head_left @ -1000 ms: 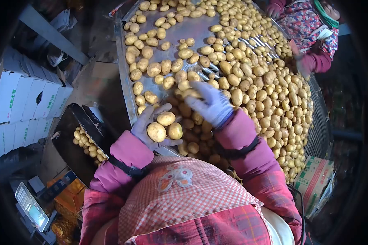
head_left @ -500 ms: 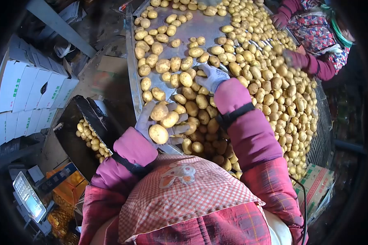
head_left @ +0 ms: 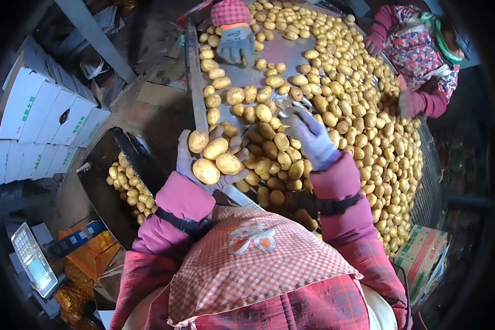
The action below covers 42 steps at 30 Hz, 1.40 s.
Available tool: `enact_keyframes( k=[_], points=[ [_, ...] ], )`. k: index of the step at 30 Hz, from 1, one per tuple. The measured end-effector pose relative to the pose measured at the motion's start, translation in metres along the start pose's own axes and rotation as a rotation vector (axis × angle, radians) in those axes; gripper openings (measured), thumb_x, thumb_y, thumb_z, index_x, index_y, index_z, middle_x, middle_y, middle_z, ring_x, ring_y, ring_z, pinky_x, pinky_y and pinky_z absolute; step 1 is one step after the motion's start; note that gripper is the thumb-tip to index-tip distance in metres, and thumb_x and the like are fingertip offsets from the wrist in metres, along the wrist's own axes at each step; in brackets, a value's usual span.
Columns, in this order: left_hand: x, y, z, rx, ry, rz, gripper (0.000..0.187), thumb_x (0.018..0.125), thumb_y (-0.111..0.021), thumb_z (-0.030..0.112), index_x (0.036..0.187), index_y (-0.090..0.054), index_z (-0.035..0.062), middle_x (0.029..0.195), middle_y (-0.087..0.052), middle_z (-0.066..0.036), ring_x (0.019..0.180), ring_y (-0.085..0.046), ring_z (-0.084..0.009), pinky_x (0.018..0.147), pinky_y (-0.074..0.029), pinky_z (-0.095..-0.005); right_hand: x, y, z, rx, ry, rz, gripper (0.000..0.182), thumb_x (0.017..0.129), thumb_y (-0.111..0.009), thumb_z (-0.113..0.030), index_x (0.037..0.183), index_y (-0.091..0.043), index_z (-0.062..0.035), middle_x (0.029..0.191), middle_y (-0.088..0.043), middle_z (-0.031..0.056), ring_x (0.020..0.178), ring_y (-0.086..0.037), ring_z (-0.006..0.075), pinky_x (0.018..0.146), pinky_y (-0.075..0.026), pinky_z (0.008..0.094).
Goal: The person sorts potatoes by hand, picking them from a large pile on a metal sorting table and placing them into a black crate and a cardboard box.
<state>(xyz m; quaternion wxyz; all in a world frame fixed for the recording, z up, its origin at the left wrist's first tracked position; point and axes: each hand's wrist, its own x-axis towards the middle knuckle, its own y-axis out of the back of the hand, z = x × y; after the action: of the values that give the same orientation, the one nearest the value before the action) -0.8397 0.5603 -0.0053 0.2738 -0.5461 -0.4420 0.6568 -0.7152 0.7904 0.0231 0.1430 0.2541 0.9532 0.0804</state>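
Our left hand (head_left: 186,165) cradles potatoes (head_left: 215,149) at the counter's (head_left: 283,49) near left corner. Our right hand's (head_left: 316,140) grasp we cannot tell.

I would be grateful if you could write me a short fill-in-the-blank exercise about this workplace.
The left hand cradles several ____.
The open black box stands to the ____ of the table, as the wearer sees it.
The cloth of the apron has a ____ pattern.
The large lettering on the stacked white boxes is ____.

Missing words, in order: potatoes; left; checked; green.
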Motion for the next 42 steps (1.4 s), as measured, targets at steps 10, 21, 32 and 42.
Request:
enact_keyframes(
  k=[10,21,32,42],
  points=[
    [-0.143,0.143,0.091,0.179,-0.715,0.388,0.054,0.084,-0.054,0.056,0.122,-0.051,0.0186,0.133,-0.047,-0.009,0.121,-0.046,-0.0298,0.083,-0.047,-0.056,-0.117,0.049,0.043,-0.883,-0.071,0.07,0.041,0.087,-0.061,-0.03,0.122,-0.057,-0.0085,0.114,-0.061,0.0189,0.106,-0.059,0.0341,0.092,-0.047,0.0413],
    [-0.046,0.102,0.087,1.181,-0.659,0.12,0.035,0.089,-0.058,0.003,0.124,-0.054,0.0003,0.114,-0.06,-0.01,0.103,-0.057,-0.0152,0.089,-0.046,-0.0245,-0.115,0.008,0.08,-1.121,0.082,0.245,0.055,0.077,-0.067,-0.033,0.127,-0.052,-0.018,0.113,-0.053,0.0154,0.105,-0.053,0.0339,0.087,-0.042,0.0466],
    [0.085,-0.025,-0.043,2.917,-0.502,-0.679,0.067,0.075,-0.07,0.035,0.134,-0.046,0.0134,0.141,-0.039,-0.014,0.131,-0.036,-0.0363,0.107,-0.031,-0.0474,-0.103,0.019,0.078,-1.044,-0.038,0.215,0.046,0.078,-0.066,-0.044,0.116,-0.056,-0.0215,0.109,-0.054,0.0098,0.108,-0.052,0.0294,0.089,-0.04,0.0457],
    [0.085,-0.033,-0.072,2.472,-0.992,-0.953,0.051,0.071,-0.069,0.025,0.118,-0.057,0.0094,0.118,-0.054,-0.017,0.106,-0.053,-0.0367,0.086,-0.045,-0.0465,-0.117,0.056,0.078,-0.269,0.097,0.722,0.04,0.088,-0.06,-0.032,0.118,-0.06,-0.0045,0.107,-0.065,0.0172,0.099,-0.063,0.0287,0.086,-0.049,0.0369]
  ],
)
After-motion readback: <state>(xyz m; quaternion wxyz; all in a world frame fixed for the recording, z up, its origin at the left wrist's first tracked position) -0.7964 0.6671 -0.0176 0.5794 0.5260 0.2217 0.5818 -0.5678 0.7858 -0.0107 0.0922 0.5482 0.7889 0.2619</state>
